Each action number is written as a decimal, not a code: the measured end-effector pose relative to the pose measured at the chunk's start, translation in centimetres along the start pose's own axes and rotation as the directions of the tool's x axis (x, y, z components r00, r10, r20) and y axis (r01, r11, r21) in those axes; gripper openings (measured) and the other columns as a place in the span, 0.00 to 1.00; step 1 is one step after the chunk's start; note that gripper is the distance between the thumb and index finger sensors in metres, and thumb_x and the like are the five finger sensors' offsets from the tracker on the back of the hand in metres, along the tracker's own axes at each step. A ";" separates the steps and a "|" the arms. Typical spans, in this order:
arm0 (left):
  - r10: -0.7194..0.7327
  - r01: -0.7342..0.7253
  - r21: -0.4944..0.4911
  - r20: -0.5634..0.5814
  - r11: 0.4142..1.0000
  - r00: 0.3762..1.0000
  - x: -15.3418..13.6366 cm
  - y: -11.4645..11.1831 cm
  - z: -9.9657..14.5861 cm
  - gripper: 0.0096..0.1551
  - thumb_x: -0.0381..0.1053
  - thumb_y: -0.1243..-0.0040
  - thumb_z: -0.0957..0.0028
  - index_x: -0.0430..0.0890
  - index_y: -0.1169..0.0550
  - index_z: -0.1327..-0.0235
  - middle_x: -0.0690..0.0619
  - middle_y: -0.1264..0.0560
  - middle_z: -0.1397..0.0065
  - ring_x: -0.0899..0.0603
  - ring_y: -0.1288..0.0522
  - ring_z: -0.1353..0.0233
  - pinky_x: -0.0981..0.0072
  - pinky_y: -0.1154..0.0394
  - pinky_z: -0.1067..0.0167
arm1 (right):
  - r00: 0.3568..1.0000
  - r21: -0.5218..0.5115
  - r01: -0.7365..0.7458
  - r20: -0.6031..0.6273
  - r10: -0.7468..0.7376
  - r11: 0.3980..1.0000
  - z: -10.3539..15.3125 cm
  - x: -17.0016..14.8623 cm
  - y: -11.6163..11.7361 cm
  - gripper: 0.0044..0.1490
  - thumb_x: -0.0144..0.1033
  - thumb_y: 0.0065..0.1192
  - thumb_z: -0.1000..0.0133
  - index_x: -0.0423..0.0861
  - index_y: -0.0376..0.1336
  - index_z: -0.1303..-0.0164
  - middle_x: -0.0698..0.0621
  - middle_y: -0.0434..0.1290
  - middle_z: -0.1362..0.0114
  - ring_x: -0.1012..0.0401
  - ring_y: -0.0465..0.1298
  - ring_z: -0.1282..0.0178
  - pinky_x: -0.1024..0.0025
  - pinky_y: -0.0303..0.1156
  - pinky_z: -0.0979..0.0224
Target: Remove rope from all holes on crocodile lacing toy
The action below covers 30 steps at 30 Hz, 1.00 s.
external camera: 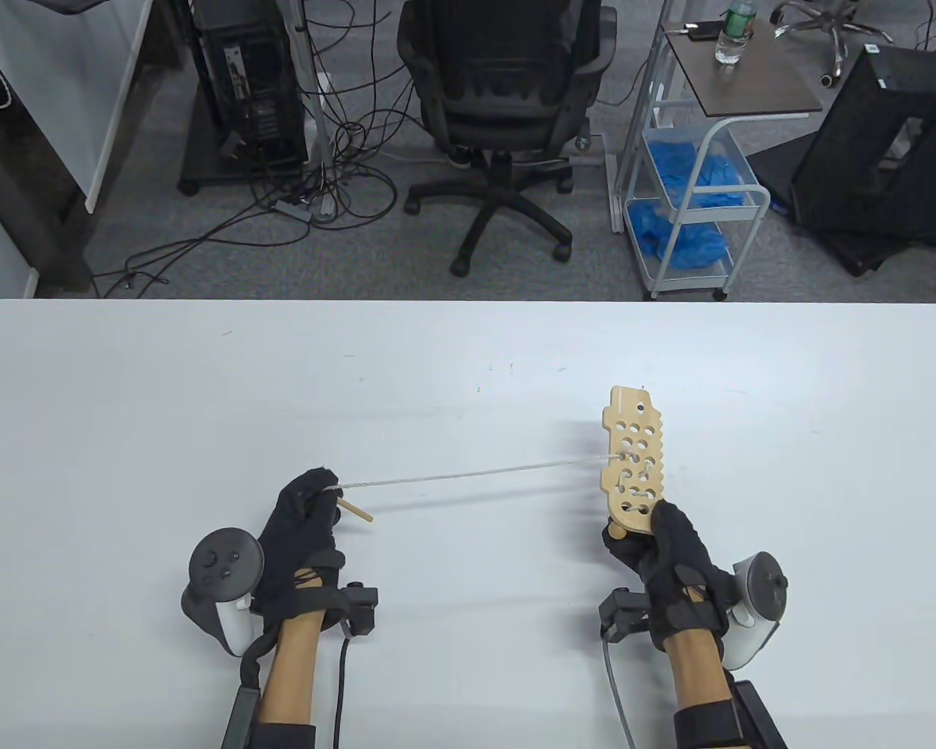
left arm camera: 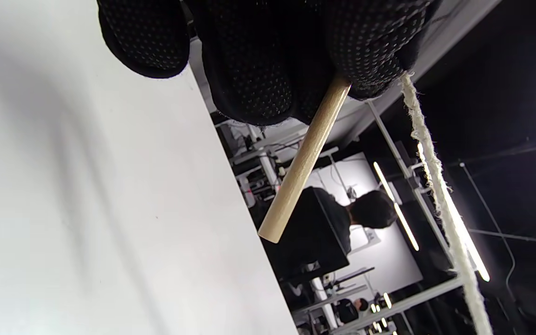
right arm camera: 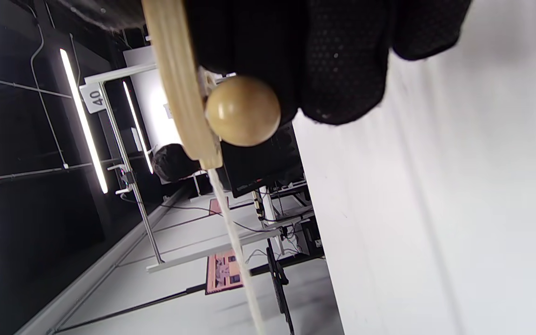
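The wooden crocodile lacing toy [external camera: 634,462], a flat board full of holes, is held upright-ish above the white table [external camera: 468,367] at the right. My right hand [external camera: 664,546] grips its near end; the right wrist view shows the board edge [right arm camera: 177,83] and a round wooden bead [right arm camera: 242,110] by the fingers. A white rope [external camera: 476,473] runs taut from a middle hole leftward to my left hand [external camera: 309,507], which pinches it together with the wooden needle stick [external camera: 356,510]. The stick [left arm camera: 303,160] and rope [left arm camera: 435,177] show in the left wrist view. Rope still threads the lower holes.
An office chair [external camera: 507,117] and a cart with blue items [external camera: 690,187] stand beyond the table's far edge. The table edge runs across the table view.
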State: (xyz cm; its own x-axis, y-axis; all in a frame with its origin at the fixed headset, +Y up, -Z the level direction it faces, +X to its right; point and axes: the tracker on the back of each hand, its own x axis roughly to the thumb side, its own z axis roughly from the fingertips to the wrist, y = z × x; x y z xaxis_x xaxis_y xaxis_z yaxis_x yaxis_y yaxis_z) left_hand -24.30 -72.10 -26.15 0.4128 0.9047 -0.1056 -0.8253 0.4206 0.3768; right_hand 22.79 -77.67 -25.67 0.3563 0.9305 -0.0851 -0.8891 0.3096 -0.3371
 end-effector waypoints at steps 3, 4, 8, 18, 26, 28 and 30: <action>0.051 -0.051 0.007 -0.033 0.999 0.998 -0.4 0.3 -0.1 0.23 0.53 0.38 0.47 0.66 0.23 0.38 0.58 0.18 0.39 0.53 0.19 0.44 0.48 0.24 0.35 | 1.000 -0.024 0.017 -0.001 -0.017 1.000 -0.1 0.0 -0.6 0.31 0.46 0.56 0.46 0.34 0.62 0.45 0.37 0.76 0.44 0.41 0.77 0.47 0.33 0.64 0.35; 0.066 -0.065 0.007 -0.041 0.998 0.997 -0.6 0.3 -0.1 0.23 0.53 0.38 0.47 0.66 0.23 0.38 0.58 0.18 0.40 0.53 0.19 0.45 0.49 0.24 0.36 | 1.000 -0.031 0.021 -0.004 -0.021 0.999 -0.1 0.0 -0.7 0.31 0.46 0.56 0.46 0.34 0.62 0.45 0.37 0.76 0.44 0.41 0.77 0.47 0.33 0.64 0.35; 0.086 -0.085 0.026 -0.069 0.996 0.994 -0.9 0.6 -0.2 0.23 0.53 0.38 0.47 0.64 0.25 0.37 0.58 0.19 0.40 0.54 0.19 0.48 0.51 0.23 0.38 | 0.999 -0.070 0.053 0.002 -0.053 0.996 -0.2 0.0 -1.1 0.32 0.47 0.55 0.46 0.34 0.62 0.45 0.37 0.76 0.43 0.41 0.77 0.47 0.34 0.65 0.36; 0.112 -0.109 0.038 -0.077 0.993 0.991 -0.9 0.6 -0.1 0.23 0.57 0.41 0.47 0.61 0.25 0.37 0.59 0.19 0.43 0.56 0.19 0.51 0.55 0.21 0.41 | 0.996 -0.111 0.088 0.035 -0.084 0.990 0.0 0.3 -1.7 0.32 0.48 0.55 0.46 0.35 0.62 0.44 0.38 0.76 0.43 0.43 0.78 0.48 0.38 0.68 0.38; 0.013 -0.013 0.017 0.028 1.000 1.000 0.4 -0.3 0.2 0.23 0.56 0.36 0.50 0.60 0.23 0.39 0.58 0.17 0.47 0.55 0.18 0.54 0.54 0.21 0.43 | 0.993 -0.032 -0.089 0.079 0.092 0.995 0.6 -0.1 1.0 0.32 0.48 0.58 0.47 0.34 0.64 0.47 0.37 0.78 0.47 0.42 0.79 0.51 0.38 0.70 0.41; -0.001 0.000 0.009 0.059 1.000 0.998 0.8 -0.6 0.4 0.23 0.57 0.36 0.50 0.60 0.23 0.40 0.58 0.17 0.48 0.55 0.18 0.54 0.54 0.21 0.43 | 0.987 -0.016 -0.121 0.101 0.122 0.992 0.9 -0.1 1.9 0.32 0.48 0.59 0.48 0.33 0.66 0.49 0.37 0.79 0.49 0.42 0.80 0.53 0.38 0.70 0.42; -0.019 0.019 -0.005 0.097 1.000 0.995 1.3 -1.1 0.7 0.23 0.59 0.38 0.49 0.60 0.22 0.40 0.58 0.17 0.48 0.55 0.18 0.55 0.53 0.21 0.43 | 0.981 0.025 -0.150 0.126 0.145 0.988 1.3 -0.3 2.9 0.32 0.48 0.60 0.48 0.33 0.67 0.50 0.37 0.80 0.50 0.42 0.80 0.54 0.37 0.71 0.43</action>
State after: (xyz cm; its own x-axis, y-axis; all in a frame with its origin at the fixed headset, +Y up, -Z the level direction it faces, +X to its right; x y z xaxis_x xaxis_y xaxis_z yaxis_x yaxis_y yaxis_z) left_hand -22.56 -71.43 -26.10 0.4637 0.8857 -0.0232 -0.8190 0.4384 0.3702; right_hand 19.70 -76.78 -25.44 0.1843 0.9828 -0.0146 -0.9393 0.1717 -0.2972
